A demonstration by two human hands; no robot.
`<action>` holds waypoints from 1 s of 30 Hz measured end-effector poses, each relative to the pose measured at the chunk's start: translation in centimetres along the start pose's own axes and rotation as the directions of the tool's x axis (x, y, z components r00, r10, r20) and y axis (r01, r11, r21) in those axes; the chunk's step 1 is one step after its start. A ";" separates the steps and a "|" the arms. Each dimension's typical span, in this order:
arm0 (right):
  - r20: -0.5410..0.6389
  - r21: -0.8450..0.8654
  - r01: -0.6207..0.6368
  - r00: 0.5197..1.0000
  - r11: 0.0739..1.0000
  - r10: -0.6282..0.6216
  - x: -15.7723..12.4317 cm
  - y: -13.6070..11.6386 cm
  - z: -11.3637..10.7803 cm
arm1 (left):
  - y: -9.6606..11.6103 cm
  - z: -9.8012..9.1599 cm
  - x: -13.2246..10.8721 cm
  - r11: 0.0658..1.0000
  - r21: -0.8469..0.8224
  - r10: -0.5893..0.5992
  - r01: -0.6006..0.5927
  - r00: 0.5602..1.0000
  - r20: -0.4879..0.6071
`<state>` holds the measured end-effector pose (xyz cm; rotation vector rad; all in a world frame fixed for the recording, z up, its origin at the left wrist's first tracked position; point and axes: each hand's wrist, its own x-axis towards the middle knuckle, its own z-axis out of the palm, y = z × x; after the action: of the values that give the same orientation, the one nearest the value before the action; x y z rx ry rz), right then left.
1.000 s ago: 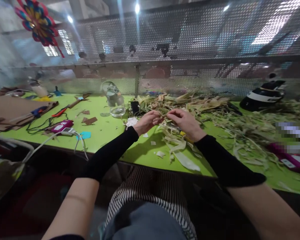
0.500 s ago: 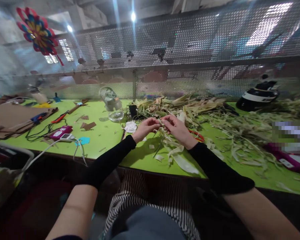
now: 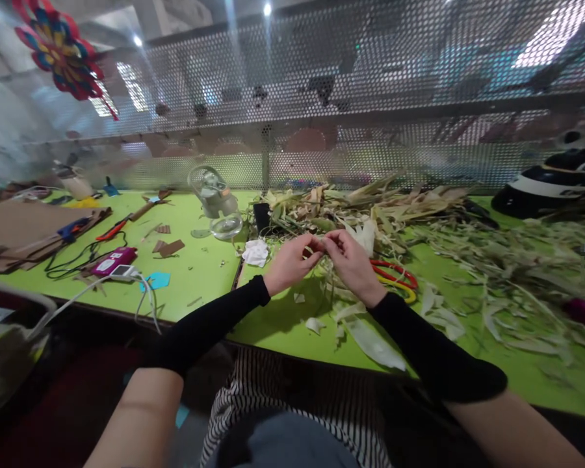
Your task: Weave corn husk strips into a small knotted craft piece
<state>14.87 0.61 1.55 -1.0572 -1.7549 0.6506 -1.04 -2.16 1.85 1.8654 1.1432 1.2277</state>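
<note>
Over the green table (image 3: 273,318), my left hand (image 3: 295,262) and my right hand (image 3: 350,265) meet fingertip to fingertip. Both are closed in a pinch on a small pale strip of corn husk (image 3: 323,240), mostly hidden by the fingers. Loose corn husks (image 3: 377,341) lie below and in front of my right wrist. Just behind that hand a broad pale husk (image 3: 363,235) stands up. Red and yellow looped handles (image 3: 400,276) show beside my right wrist; the rest of that tool is hidden. A crumpled white tissue (image 3: 255,253) is left of my left hand.
A heap of dry husks (image 3: 409,208) runs along the back and right. A clear plastic jar (image 3: 225,224), a magenta device (image 3: 113,261) with a white cable, brown scraps (image 3: 168,247) and cardboard (image 3: 24,227) are at left. A perforated metal screen (image 3: 283,97) rises behind.
The view has shifted slightly, with the right-side things moving outward. My hands stay together in a pinch, and more of the red and yellow handles shows now.
</note>
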 end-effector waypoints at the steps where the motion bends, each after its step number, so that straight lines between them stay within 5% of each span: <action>1: 0.000 -0.006 0.002 1.000 1.000 -0.002 -0.1 0.0 -0.1 | -0.1 0.1 0.0 1.000 0.002 0.007 -0.007 1.000 0.011; 6: 0.071 0.002 0.014 0.997 1.000 -0.014 -0.6 -0.4 -1.2 | -0.1 0.1 -0.2 0.997 0.055 0.058 -0.061 0.997 0.057; 10: 0.199 0.141 -0.122 0.976 0.983 0.092 -0.7 -0.5 -1.8 | 0.0 -0.3 -0.3 0.978 0.157 0.126 -0.139 0.988 0.089; 14: 0.286 0.256 -0.245 0.943 0.935 0.169 -0.8 -0.1 -2.0 | -0.2 -0.1 -0.3 0.990 0.115 0.068 -0.082 0.990 0.122; 20: 0.289 0.268 -0.350 0.918 0.898 0.272 -1.4 0.2 -2.4 | -0.7 0.4 -0.3 0.994 -0.093 -0.053 0.058 0.997 0.063; 30: 0.251 0.240 -0.305 0.937 0.922 0.244 -2.1 -0.1 -2.3 | -0.8 -0.2 -0.6 0.993 -0.095 -0.066 0.070 0.997 0.041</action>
<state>17.28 -1.35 1.60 -1.0775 -1.6466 1.1920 -1.59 -2.35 1.01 1.7571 1.0990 1.1834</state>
